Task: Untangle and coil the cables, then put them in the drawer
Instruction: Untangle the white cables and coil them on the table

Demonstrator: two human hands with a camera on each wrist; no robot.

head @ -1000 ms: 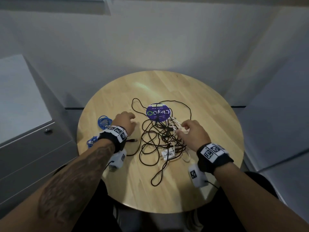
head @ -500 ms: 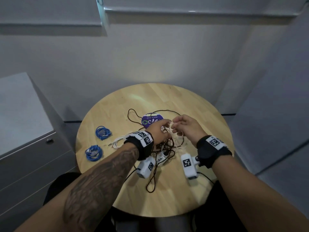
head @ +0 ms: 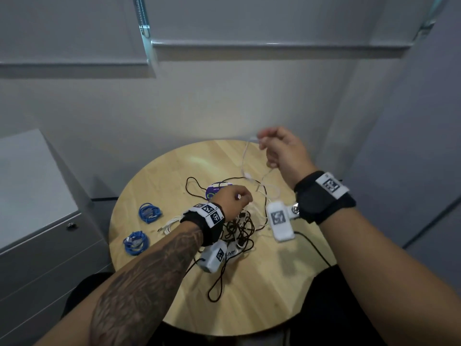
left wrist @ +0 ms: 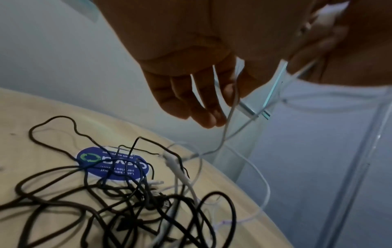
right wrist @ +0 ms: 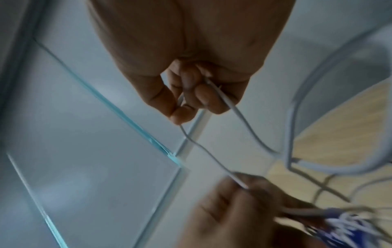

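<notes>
A tangle of black cable [head: 238, 232] lies mid-table on the round wooden table [head: 262, 295], with a thin white cable [head: 243, 161] running up out of it. My right hand [head: 267, 141] is raised above the far table edge and pinches the white cable's [right wrist: 220, 95] upper end between curled fingers. My left hand [head: 239, 197] stays low over the tangle and pinches the same white cable [left wrist: 230, 110] lower down. In the left wrist view the black loops [left wrist: 127, 201] sprawl over a purple round sticker [left wrist: 112, 166]. The lower part of the white cable is buried among black loops.
Two blue coiled cables [head: 149, 212] [head: 136, 242] and a small white coiled cable [head: 169, 224] lie on the table's left side. A grey drawer cabinet [head: 50, 245] with a round lock stands left of the table, drawers closed. Walls stand close behind the table.
My right hand has gone up and away to the far right, drawing the white cable out of the tangle. My left hand stays low, still holding it.
</notes>
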